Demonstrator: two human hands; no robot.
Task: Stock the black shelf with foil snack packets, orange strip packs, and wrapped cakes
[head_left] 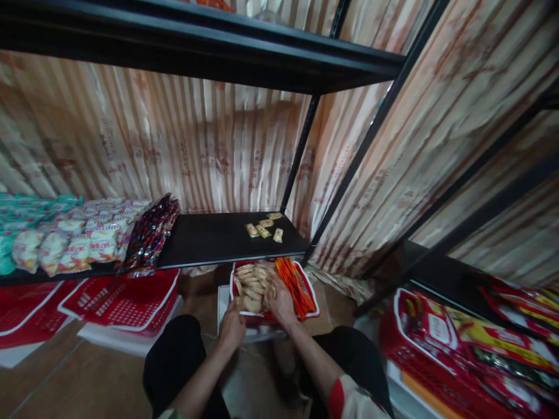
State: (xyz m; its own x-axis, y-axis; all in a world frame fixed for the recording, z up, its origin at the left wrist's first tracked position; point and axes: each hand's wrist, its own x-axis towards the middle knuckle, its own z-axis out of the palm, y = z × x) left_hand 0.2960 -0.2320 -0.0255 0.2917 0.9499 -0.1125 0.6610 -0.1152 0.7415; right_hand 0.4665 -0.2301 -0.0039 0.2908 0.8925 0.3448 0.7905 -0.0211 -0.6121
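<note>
A red basket (pixel 311 294) sits on the floor under the black shelf (pixel 209 238), filled with small tan snack packets (pixel 251 285) and orange packets (pixel 293 280). My left hand (pixel 232 327) rests at the basket's near edge, fingers curled down among the tan packets. My right hand (pixel 280 302) reaches into the basket's middle, fingers bent over the tan packets beside the orange ones. What either hand grips is hidden. Several small yellow packets (pixel 264 228) lie on the shelf just above the basket.
Rows of snack bags (pixel 74 244) and dark red packets (pixel 151 233) fill the shelf's left part. Upturned red baskets (pixel 122 299) lie on the floor at left. Another red basket of goods (pixel 441 343) stands at right. A striped curtain hangs behind the rack.
</note>
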